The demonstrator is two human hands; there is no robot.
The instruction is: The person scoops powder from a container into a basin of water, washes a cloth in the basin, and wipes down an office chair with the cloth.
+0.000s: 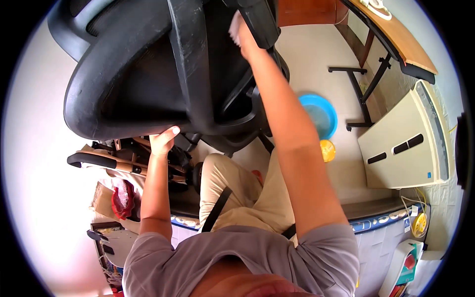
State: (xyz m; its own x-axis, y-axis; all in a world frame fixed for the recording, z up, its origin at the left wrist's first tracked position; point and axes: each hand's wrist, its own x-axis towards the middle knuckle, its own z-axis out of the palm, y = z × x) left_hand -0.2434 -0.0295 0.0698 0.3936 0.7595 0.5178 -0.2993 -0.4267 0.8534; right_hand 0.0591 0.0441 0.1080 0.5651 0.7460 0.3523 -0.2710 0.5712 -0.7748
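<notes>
A large black office chair (138,74) fills the upper left, tilted toward me. My left hand (163,141) grips the lower edge of the chair, with the thumb on the near side and the other fingers hidden under it. Higher up, my right hand (243,37) is closed around a whitish cloth (234,28) beside the chair's armrest (256,22). Part of the right hand's fingers is hidden behind the cloth and the chair.
On the floor to the right stand a blue basin (332,118) and a yellow container (327,150). Farther right are a cream appliance (403,143) and a wooden desk (405,37) with black legs. A folded stroller-like frame (106,161) lies at the left.
</notes>
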